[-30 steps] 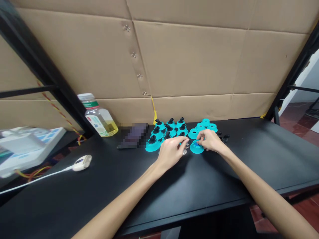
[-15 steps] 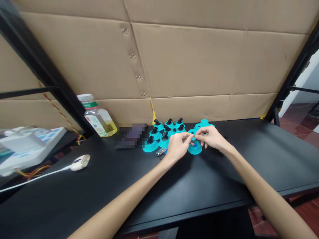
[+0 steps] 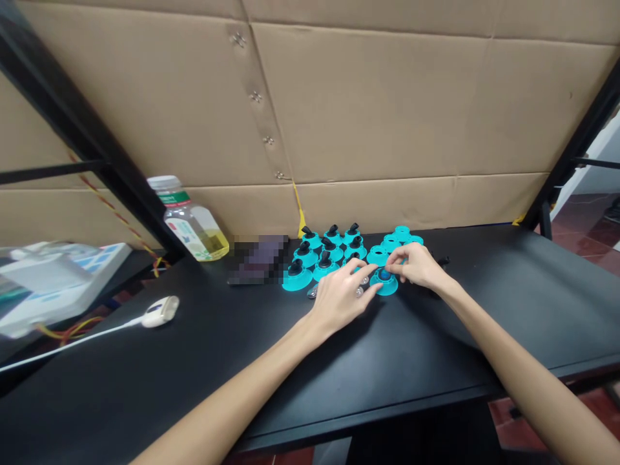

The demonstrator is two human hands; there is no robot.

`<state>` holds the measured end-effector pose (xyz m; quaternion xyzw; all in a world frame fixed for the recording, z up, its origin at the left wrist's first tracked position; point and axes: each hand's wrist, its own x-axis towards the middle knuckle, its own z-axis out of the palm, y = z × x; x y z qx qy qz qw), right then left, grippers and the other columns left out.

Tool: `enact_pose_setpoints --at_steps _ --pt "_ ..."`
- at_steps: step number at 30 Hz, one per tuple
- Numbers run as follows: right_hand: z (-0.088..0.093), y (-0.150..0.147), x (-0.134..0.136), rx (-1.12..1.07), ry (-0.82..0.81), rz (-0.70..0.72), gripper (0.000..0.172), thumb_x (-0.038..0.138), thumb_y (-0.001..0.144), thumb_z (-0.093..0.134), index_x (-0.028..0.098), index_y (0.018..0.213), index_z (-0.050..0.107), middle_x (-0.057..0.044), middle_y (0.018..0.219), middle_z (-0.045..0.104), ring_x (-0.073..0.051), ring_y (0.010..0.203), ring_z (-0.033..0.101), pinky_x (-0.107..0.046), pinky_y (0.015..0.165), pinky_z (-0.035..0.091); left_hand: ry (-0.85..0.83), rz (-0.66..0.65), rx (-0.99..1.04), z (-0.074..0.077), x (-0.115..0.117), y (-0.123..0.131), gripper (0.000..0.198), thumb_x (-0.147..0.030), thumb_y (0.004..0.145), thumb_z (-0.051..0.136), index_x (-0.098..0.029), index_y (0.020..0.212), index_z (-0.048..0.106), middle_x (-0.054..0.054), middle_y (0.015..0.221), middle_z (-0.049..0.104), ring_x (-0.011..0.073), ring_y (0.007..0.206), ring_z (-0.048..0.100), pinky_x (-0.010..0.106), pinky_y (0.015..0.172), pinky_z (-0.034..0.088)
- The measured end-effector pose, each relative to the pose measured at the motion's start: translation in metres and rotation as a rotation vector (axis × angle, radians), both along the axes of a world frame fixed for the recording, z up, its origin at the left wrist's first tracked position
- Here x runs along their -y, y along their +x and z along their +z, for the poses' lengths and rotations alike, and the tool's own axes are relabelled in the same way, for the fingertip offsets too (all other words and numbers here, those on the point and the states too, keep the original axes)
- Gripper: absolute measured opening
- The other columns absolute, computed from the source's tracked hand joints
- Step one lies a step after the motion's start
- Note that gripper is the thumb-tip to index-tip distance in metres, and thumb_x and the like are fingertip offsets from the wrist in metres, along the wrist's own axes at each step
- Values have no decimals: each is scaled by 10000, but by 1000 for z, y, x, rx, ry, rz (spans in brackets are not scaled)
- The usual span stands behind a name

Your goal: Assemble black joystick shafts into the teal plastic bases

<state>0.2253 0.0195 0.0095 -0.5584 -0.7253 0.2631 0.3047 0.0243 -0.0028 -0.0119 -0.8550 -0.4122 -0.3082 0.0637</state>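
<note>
My left hand has its thumb and forefinger apart, just left of a teal cone-shaped base with a dark blue round centre. Two small shiny round pieces show between the thumb and fingers; whether they touch the hand I cannot tell. My right hand pinches above that base, its fingertips at the blue centre; anything between them is too small to make out. Several teal bases with black tops stand in rows behind my left hand. Teal pieces with open round holes are behind my right hand.
A bottle of yellow liquid and a blurred dark flat object are at the back left. A white device on a cable lies on the black table. A cardboard wall rises behind; a small black piece is right.
My left hand has drawn back left and down from the right hand, its pinch opening. My right hand stays pinched, now lower at the blue centre. The view has shifted slightly.
</note>
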Motion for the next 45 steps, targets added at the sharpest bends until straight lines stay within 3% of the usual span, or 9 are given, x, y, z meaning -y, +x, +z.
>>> enact_pose_setpoints --at_steps 6,14,21,25,29,45 --pt "-4 -2 -2 163 71 -28 90 183 741 637 186 717 724 -12 756 718 -112 630 588 -216 592 408 -22 -63 -100 -6 0 4 233 -354 899 550 -257 1050 698 27 1136 653 155 774 648 226 514 420" --pt "3 -11 6 299 74 -102 105 162 727 629 227 702 707 29 761 714 -129 714 615 -219 569 342 -73 -58 -152 -8 -1 7 250 -341 935 485 -270 1047 697 28 1165 632 155 785 640 222 541 432" --pt "6 -15 8 275 -43 -169 124 218 707 685 217 831 693 19 761 708 -133 721 620 -214 562 344 -103 -42 -170 -7 -2 11 263 -350 937 475 -262 1065 687 27 1163 633 172 847 649 228 550 443" --pt "6 -11 7 300 -30 -135 77 210 735 641 201 774 706 -4 732 701 -131 679 610 -220 585 368 -97 -52 -152 -8 -3 10 247 -339 931 490 -255 1051 689 27 1173 637 180 877 650 229 572 464" --pt "7 -9 6 306 -49 -99 155 142 722 576 192 756 719 -9 706 696 -120 621 597 -217 584 380 -83 -66 -107 -10 -4 10 221 -329 911 531 -247 1040 690 30 1182 646 184 896 654 232 599 483" --pt "12 -18 10 372 -78 -200 88 274 704 663 221 755 710 -13 838 730 -171 805 638 -232 568 344 -165 -91 -67 -11 -4 11 234 -288 916 525 -279 1098 673 13 1240 619 192 898 664 265 631 505"
